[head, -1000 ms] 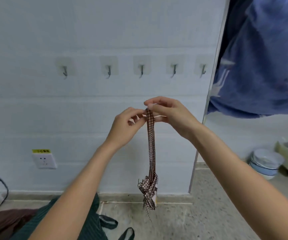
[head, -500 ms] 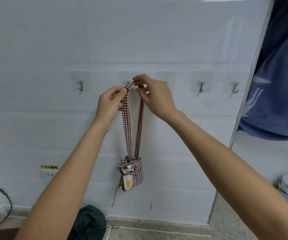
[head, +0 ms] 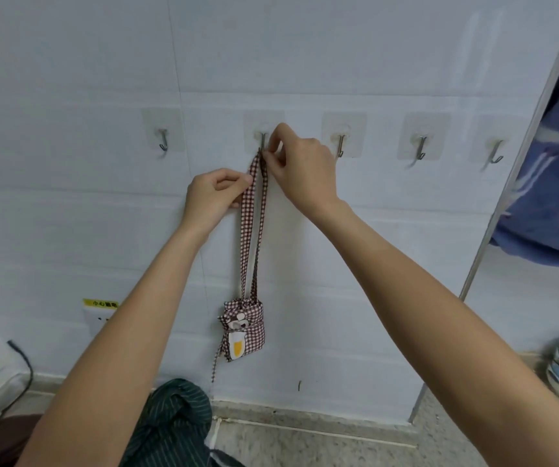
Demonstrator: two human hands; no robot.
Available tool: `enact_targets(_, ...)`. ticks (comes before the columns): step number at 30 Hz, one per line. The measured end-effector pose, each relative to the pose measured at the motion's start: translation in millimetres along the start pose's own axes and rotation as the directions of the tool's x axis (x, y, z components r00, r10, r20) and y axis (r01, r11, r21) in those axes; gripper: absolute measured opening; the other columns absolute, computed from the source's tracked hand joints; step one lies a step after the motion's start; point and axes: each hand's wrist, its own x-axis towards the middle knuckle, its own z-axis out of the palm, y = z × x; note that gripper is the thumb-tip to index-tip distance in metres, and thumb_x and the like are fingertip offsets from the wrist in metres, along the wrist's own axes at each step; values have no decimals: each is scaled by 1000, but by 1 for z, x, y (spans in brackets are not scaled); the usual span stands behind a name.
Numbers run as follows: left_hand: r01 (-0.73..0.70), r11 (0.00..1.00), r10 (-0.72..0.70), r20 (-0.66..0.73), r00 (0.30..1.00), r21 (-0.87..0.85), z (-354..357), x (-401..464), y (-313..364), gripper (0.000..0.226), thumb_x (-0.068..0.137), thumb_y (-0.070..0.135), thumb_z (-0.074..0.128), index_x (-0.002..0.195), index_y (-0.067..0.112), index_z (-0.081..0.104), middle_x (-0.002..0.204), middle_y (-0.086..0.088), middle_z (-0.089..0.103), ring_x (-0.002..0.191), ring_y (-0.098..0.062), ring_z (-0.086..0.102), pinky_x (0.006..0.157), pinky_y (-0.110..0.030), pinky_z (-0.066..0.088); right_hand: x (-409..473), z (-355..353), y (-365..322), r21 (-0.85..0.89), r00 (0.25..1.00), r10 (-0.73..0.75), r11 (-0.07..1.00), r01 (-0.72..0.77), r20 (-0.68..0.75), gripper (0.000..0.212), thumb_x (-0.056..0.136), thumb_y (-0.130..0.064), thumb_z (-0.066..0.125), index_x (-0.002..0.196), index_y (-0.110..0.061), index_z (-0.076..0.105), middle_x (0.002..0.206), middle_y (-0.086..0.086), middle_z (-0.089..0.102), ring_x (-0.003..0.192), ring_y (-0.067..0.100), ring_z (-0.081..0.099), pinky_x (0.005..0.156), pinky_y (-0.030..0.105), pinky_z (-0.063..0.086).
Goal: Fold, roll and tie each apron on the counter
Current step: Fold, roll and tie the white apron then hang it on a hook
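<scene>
The rolled checked apron point(head: 245, 328) is hanging against the tiled wall point(head: 69, 62) by its strap loop point(head: 254, 210), whose top is sitting at a wall hook point(head: 263, 140). The right hand point(head: 300, 170) is pinching the loop's top; the left hand point(head: 212, 197) is pinching the strap lower down.

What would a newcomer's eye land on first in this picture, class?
The checked apron bundle hanging by its strap against the white wall. Above, the right hand pinches the strap's top at the second hook and the left hand grips the strap lower down.
</scene>
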Motion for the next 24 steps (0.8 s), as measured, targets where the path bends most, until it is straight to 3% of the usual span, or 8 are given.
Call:
enact_targets(4, -36, 997, 36, -3, 999, 69, -2, -17, -17, 6, 85, 22, 68, 89, 19, 68, 78, -1, 68, 73, -10, 64, 72, -24, 53, -39, 5, 1, 117, 996, 78, 990, -81, 31, 12, 89, -24, 55, 94, -13, 57, 72, -7, 64, 69, 23, 60, 56, 30, 34)
enact_targets(8, -24, 966, 10, 54, 998, 258, -6, -45, -42, 11, 83, 33, 68, 92, 28, 67, 83, 14, 67, 77, -2, 62, 81, -24, 50, -96, 19, 12, 135, 979, 166, 974, -182, 119, 10, 90, -24, 53, 93, -15, 57, 74, -5, 65, 70, 22, 62, 60, 32, 43)
enact_targets(12, 51, 846, -198, 224, 954, 531, -7, -85, -73, 43, 75, 54, 68, 111, 32, 58, 103, 16, 63, 91, -4, 60, 87, -26, 46, -163, 43, 32, 71, 873, 253, 948, -309, 417, 26, 85, -16, 53, 110, -19, 58, 99, -3, 67, 88, 20, 62, 68, 29, 42)
enact_targets(15, 57, 721, -428, 378, 821, 691, -4, -112, -102, 74, 70, 61, 69, 131, 28, 45, 125, 9, 54, 109, -12, 54, 95, -36, 44, -202, 60, 31, 202, 799, 180, 915, -350, 574, 44, 84, -15, 59, 126, -22, 50, 115, -2, 59, 98, 15, 58, 82, 31, 47)
enact_targets(16, 58, 721, -443, 395, 805, 691, -3, -116, -109, 74, 71, 57, 71, 132, 25, 44, 128, 6, 54, 110, -14, 54, 96, -37, 45, -209, 65, 30, 243, 799, 160, 902, -357, 580, 44, 85, -16, 60, 127, -20, 50, 118, 0, 55, 102, 15, 56, 86, 31, 46)
enact_targets(18, 83, 763, -393, 359, 847, 641, 0, -124, -117, 60, 74, 44, 74, 126, 22, 51, 120, 3, 60, 103, -14, 58, 91, -33, 46, -221, 73, 28, 304, 809, 169, 868, -392, 562, 38, 86, -18, 62, 123, -13, 53, 117, 2, 55, 104, 16, 56, 89, 30, 46)
enact_targets(22, 102, 869, -261, 274, 925, 484, 5, -127, -121, 36, 74, 24, 77, 108, 23, 64, 101, 6, 66, 92, -5, 61, 73, -7, 43, -238, 80, 26, 436, 788, 389, 674, -597, 477, 20, 83, -17, 70, 98, -13, 58, 94, -6, 60, 87, 12, 60, 73, 17, 51)
enact_targets(24, 94, 885, -236, 264, 935, 457, 9, -127, -127, 32, 74, 20, 77, 104, 21, 67, 99, 6, 68, 89, -4, 61, 69, -1, 41, -245, 84, 27, 455, 772, 446, 629, -630, 453, 18, 81, -17, 72, 94, -16, 59, 90, -11, 60, 83, 8, 59, 70, 19, 51)
